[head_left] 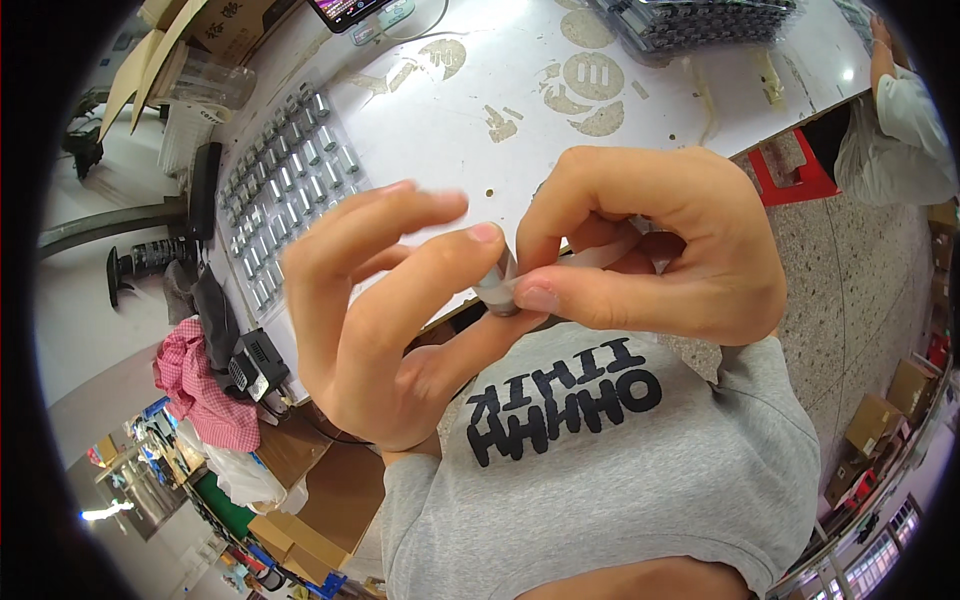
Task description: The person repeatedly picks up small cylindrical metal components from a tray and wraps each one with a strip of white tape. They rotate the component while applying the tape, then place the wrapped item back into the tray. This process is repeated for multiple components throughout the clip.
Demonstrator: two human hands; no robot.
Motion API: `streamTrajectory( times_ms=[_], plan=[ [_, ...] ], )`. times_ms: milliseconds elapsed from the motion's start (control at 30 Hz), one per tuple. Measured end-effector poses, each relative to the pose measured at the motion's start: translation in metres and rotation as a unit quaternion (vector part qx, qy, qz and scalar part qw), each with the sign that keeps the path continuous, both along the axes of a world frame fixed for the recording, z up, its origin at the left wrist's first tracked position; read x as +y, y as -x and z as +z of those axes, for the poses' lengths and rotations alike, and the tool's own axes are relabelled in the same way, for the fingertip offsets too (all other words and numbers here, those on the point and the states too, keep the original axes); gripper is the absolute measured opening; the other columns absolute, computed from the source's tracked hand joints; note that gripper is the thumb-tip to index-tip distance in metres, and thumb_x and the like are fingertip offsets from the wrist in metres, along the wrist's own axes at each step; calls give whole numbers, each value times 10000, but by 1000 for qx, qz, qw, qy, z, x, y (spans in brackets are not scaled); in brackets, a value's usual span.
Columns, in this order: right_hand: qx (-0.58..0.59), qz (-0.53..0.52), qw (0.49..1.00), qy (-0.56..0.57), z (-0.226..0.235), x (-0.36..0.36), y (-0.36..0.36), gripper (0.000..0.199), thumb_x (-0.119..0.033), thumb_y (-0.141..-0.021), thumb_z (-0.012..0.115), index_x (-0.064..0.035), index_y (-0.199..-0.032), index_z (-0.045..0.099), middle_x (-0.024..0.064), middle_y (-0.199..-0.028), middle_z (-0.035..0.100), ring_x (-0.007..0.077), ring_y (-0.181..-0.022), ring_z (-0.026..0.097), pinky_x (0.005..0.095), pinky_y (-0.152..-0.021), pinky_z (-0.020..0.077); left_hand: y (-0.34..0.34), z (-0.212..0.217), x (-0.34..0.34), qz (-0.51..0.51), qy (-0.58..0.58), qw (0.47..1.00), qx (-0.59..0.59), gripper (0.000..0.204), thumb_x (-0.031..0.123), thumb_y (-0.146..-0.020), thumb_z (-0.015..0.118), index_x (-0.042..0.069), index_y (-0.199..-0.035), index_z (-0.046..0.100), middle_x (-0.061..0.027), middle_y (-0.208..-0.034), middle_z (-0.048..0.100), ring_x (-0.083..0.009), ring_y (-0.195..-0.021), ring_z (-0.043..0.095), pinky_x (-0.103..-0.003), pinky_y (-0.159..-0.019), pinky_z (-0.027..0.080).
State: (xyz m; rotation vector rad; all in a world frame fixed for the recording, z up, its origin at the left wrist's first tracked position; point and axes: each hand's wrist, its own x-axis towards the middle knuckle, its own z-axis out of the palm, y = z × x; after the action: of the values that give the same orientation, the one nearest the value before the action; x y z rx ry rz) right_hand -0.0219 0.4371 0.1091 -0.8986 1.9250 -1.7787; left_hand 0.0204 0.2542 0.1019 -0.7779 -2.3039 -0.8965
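Observation:
Both hands are raised close to the camera over the white table's (470,150) edge. My left hand (375,320) and my right hand (650,250) pinch one small grey metal cylinder (497,288) between thumbs and forefingers. The right hand's curled fingers also hold a clear, pale strip (610,255) that runs from the cylinder into the palm. Most of the cylinder is hidden by the fingertips. Rows of several similar small metal cylinders (290,190) lie in a tray on the table to the left.
A stack of clear trays (700,20) stands at the table's far side. A phone (345,10) lies at the top. Cardboard boxes (190,30) sit top left. Another person's sleeve (895,140) shows at the right by a red stool (790,170). A red checked cloth (200,390) hangs at left.

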Motion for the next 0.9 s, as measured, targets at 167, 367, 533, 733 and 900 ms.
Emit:
streamTrajectory(
  times_ms=[167,367,533,733,900],
  plan=[
    [-10,-15,1000,14,-5,-2,0,62,2,-747,592,-8,-784,543,-38,-570,505,-23,-456,345,157,-400,210,-5,-4,2,-63,-137,978,-143,444,-56,-608,694,-12,-1011,514,-186,-993,552,-210,-843,580,-241,-644,502],
    [37,-56,998,8,-2,-4,-3,82,19,-713,582,-14,-771,534,-41,-535,485,-13,-442,335,165,-394,221,-1,-10,8,-79,-243,953,-164,409,-97,-643,654,-24,-1019,511,-164,-950,568,-185,-811,584,-245,-655,520],
    [165,-71,984,15,-11,-8,0,103,28,-690,593,-18,-753,526,4,-520,479,38,-418,380,191,-385,269,2,-15,10,-84,-317,925,-193,377,-86,-664,613,-39,-1023,506,-135,-920,571,-161,-799,583,-243,-675,504],
    [432,-91,897,29,-22,-18,4,175,67,-616,615,3,-747,517,37,-549,469,145,-384,405,245,-365,303,10,-18,2,-123,-308,894,-300,302,-23,-652,553,-8,-954,555,-74,-876,577,-122,-747,568,-227,-694,465],
    [559,-95,824,-16,-26,-27,-8,203,-39,-490,559,6,-685,521,12,-545,434,93,-400,394,206,-356,313,-1,-24,-1,-195,-453,717,-493,218,59,-720,554,-36,-915,525,-55,-831,534,-113,-779,512,-230,-727,412]
  ],
)
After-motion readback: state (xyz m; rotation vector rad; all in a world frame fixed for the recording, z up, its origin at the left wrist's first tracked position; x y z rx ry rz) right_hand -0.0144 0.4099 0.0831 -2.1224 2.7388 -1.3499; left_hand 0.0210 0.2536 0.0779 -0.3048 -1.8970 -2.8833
